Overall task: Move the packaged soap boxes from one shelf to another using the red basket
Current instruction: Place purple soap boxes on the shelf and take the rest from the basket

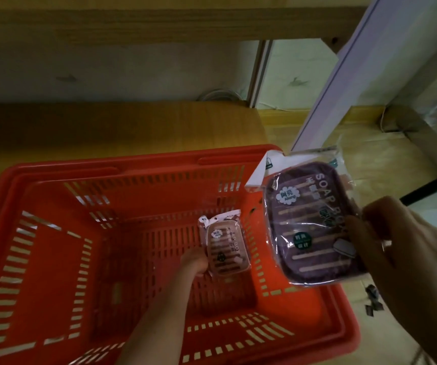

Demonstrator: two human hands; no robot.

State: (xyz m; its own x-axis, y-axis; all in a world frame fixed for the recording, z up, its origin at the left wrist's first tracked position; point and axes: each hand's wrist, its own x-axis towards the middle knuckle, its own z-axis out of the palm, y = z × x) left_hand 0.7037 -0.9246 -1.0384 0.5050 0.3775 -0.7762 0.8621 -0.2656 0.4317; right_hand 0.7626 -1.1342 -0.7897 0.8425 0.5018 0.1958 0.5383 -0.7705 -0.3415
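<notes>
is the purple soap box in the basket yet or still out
Still out. The purple soap box is held by the right hand above the red basket's right rim, while the left hand holds a pink soap box down inside.

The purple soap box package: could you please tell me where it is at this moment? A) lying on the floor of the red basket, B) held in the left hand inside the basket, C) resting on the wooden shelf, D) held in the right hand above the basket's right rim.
D: the purple soap box package is gripped by the right hand over the right rim of the red basket, while the left hand holds a pink soap box package down inside it.
</notes>
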